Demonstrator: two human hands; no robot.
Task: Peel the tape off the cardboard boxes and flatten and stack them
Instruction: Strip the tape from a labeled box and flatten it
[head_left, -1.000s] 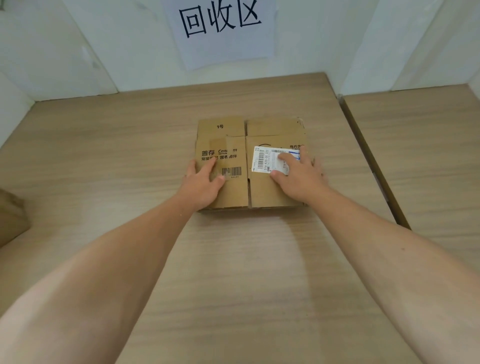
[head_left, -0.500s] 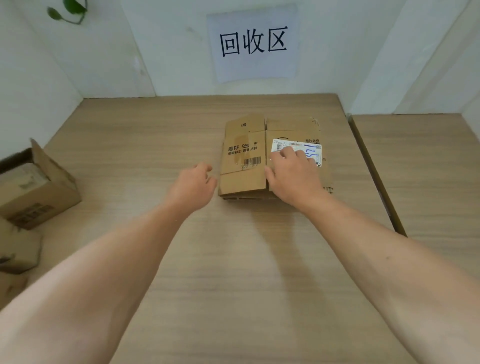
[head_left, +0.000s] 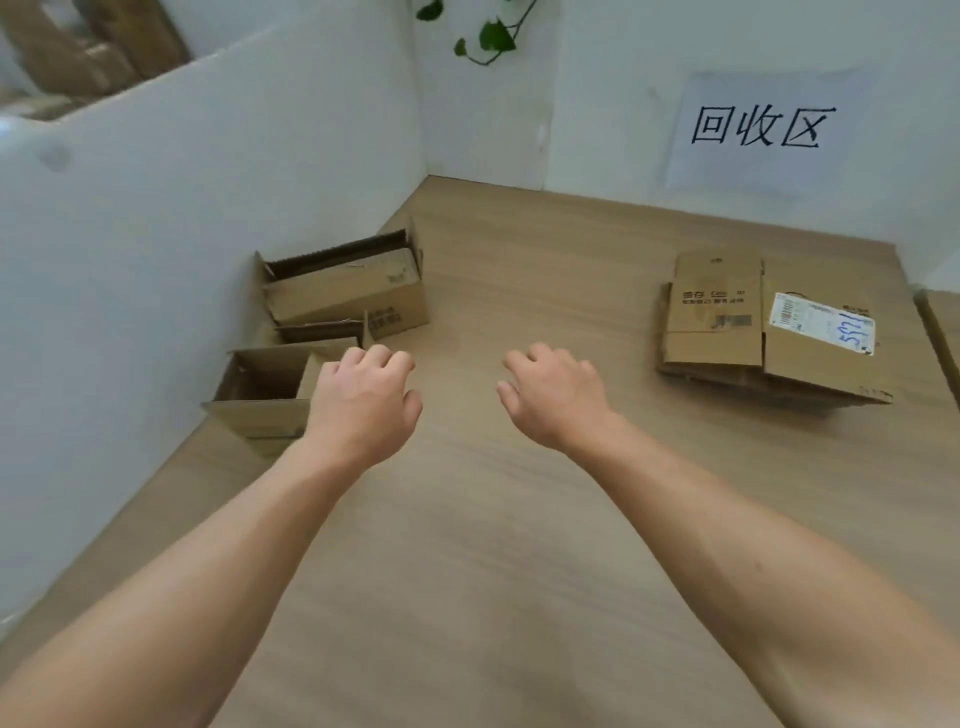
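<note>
Done: your flattened stack (head_left: 769, 332) lies far right; left: three unflattened boxes (head_left: 343, 291) far left; left hand (head_left: 361, 405) and right hand (head_left: 553, 400) loosely curled, holding nothing.

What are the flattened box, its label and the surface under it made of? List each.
Flattened box: matte brown corrugated cardboard, creased, layered edges. Label: white printed paper, probably; blue handwriting. Surface: pale wood grain, matte, possibly laminate.
</note>
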